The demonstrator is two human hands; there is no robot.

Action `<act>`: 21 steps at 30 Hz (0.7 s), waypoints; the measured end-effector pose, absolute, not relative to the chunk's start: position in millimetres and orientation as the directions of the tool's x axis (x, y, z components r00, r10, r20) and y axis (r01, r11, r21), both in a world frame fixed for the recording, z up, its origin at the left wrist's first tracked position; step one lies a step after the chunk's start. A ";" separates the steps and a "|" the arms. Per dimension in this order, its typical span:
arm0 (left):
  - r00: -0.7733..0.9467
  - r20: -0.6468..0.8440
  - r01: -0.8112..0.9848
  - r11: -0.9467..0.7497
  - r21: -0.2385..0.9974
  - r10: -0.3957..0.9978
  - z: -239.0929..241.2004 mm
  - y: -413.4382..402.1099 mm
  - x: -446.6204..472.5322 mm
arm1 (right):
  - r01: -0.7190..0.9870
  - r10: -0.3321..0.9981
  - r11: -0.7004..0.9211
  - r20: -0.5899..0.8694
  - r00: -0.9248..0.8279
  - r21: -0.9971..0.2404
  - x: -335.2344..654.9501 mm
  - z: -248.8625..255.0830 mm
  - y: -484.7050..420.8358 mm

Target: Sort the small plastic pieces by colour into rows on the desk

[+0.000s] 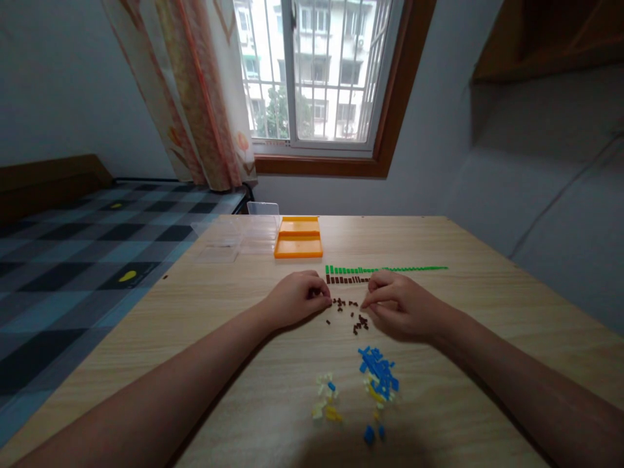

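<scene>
My left hand rests on the table with its fingers curled and fingertips at the edge of some loose small brown building bricks. Across from it, my right hand has thumb and forefinger pinched together just above the same scatter. Anything between either hand's fingertips is too small to make out. Beyond the hands lies a row of brown bricks, its right end covered by my right hand. Parallel behind it runs a longer row of green bricks. More loose brown bricks lie between the hands.
Nearer to me are a heap of blue bricks, yellow bricks and pale yellow ones. An open orange box and clear plastic boxes stand at the table's far side. A bed adjoins on the left.
</scene>
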State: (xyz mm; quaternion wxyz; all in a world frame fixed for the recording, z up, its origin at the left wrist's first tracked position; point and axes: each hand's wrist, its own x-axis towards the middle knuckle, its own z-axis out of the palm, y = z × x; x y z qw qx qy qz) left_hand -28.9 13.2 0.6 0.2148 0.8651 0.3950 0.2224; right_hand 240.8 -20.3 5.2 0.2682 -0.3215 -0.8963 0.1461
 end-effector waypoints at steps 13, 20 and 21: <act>0.717 0.308 0.440 -0.749 0.496 0.625 6.6 -2.3 -27.4 | 0.465 0.630 0.744 0.274 -0.727 -0.480 235.5 4.3 -21.4; 0.813 0.333 0.401 -0.874 0.276 0.478 12.4 -12.9 -18.8 | 0.479 0.677 0.691 0.250 -0.692 -0.541 251.2 12.8 -14.0; 0.820 0.317 0.405 -0.874 0.267 0.477 12.7 -13.4 -18.3 | 0.477 0.673 0.691 0.243 -0.698 -0.543 251.7 13.0 -14.0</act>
